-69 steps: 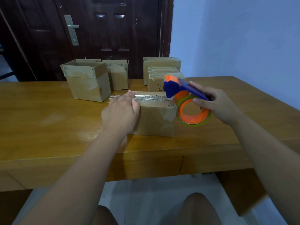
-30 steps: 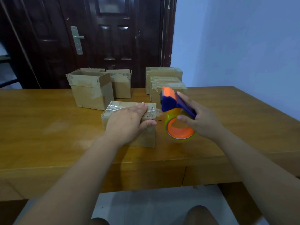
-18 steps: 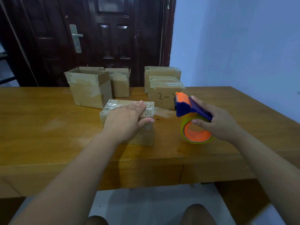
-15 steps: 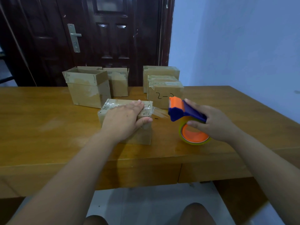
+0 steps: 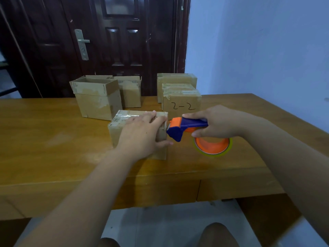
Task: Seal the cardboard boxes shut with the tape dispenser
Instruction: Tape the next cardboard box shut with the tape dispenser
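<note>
My left hand point(image 5: 142, 134) is pressing flat on the cardboard box point(image 5: 115, 134), my right hand point(image 5: 219, 123) is gripping the tape dispenser point(image 5: 183, 126); I'm risking its blade nicking my left fingers point(image 5: 151, 118).

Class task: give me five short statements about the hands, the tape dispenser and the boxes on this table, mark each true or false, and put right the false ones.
1. The left hand rests on the near box. True.
2. The right hand holds the tape dispenser by its blue handle. True.
3. The dispenser's head is at the near box's left end. False: it is at the right end.
4. A box marked 2-2 stands behind the near box. True.
5. Every box on the table is closed. False: the back-left box stands open.
</note>
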`<state>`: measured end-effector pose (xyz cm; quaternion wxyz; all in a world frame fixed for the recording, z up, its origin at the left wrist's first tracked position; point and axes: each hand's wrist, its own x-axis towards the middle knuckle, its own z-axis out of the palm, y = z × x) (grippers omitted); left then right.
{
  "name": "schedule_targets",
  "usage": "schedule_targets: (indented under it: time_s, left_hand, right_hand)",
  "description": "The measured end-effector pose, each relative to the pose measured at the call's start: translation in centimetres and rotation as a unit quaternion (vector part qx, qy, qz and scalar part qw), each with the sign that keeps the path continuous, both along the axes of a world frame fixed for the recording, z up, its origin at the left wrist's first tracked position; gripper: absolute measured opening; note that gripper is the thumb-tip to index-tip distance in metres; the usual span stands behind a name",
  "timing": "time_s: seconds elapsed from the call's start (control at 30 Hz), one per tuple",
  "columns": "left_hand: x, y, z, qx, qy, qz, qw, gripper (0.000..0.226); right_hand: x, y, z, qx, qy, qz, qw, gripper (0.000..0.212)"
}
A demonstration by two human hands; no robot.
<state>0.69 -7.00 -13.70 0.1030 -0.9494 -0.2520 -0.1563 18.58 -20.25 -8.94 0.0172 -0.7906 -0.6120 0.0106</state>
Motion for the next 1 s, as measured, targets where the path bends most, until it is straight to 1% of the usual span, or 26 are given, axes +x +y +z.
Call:
schedule_targets:
  time_s: [0.13,0.2,0.27,0.33,0.37,0.47,0.53,0.6,0.63,0.7,0.77,0.83,0.87,0.9,0.93,0.97,1.0]
  left_hand:
    - [1.2,-1.1,-2.1,0.055,-0.115,-0.05,0.991,0.051]
    - [1.5,-1.0,-2.9,0.055,-0.182,-0.069,0.979,0.045]
    - [1.7,-0.9,-3.1,0.046,-0.22,-0.079,0.971,0.043]
    - [1.6,-0.8,-3.1,0.036,-0.23,-0.082,0.969,0.043]
    - [1.5,-0.8,-3.1,0.033,-0.22,-0.084,0.971,0.044]
    - [0.9,-0.5,-3.2,0.073,-0.158,-0.083,0.981,0.052]
    - [0.3,-0.1,-3.0,0.069,-0.15,-0.105,0.981,0.055]
    - [-0.2,0.0,-2.2,0.032,-0.132,-0.127,0.983,0.06]
    - [-0.4,-0.1,-1.8,0.013,-0.112,-0.125,0.986,0.067]
    - [-0.4,-0.3,-1.2,-0.033,-0.078,-0.104,0.991,0.082]
    - [-0.3,-0.6,-0.7,-0.072,-0.076,-0.085,0.991,0.088]
    - [-0.4,-0.8,-0.2,-0.102,-0.081,-0.071,0.989,0.088]
    - [-0.4,-0.9,0.0,-0.114,-0.083,-0.068,0.988,0.087]
    - [-0.4,-0.9,0.1,-0.124,-0.085,-0.067,0.986,0.086]
    - [-0.4,-0.9,0.2,-0.129,-0.09,-0.068,0.985,0.085]
    - [-0.4,-0.9,0.2,-0.132,-0.094,-0.067,0.985,0.084]
    - [-0.4,-0.9,0.3,-0.133,-0.096,-0.064,0.984,0.082]
  right_hand:
    - [-0.7,0.9,1.4,-0.033,-0.024,0.009,0.999,0.058]
    - [-0.9,1.3,2.2,-0.051,-0.018,0.011,0.998,0.057]
    - [-1.0,1.7,3.2,-0.07,0.008,0.007,0.997,0.056]
    - [-1.0,2.3,4.0,-0.095,0.034,-0.002,0.995,0.054]
    - [-1.1,2.6,4.3,-0.113,0.044,-0.008,0.993,0.051]
    - [-1.0,3.3,3.6,-0.185,0.088,-0.017,0.979,0.043]
    - [0.1,2.9,2.5,-0.178,0.18,-0.023,0.967,0.036]
    - [1.3,2.0,1.1,-0.168,0.314,-0.04,0.933,0.028]
    - [1.6,1.4,0.4,-0.171,0.37,-0.05,0.912,0.028]
    - [2.2,0.4,-1.2,-0.183,0.459,-0.072,0.867,0.037]
    - [2.8,-0.5,-2.8,-0.182,0.54,-0.083,0.818,0.049]
    - [3.2,-1.3,-4.2,-0.167,0.579,-0.085,0.794,0.075]
    - [3.3,-1.5,-4.8,-0.152,0.59,-0.084,0.788,0.09]
    - [3.6,-1.7,-5.5,-0.143,0.616,-0.087,0.77,0.1]
    - [3.2,-2.1,-5.6,-0.144,0.644,-0.086,0.746,0.103]
    - [3.3,-2.4,-5.8,-0.158,0.677,-0.059,0.717,0.1]
    - [2.4,-2.9,-5.7,-0.169,0.69,-0.034,0.703,0.096]
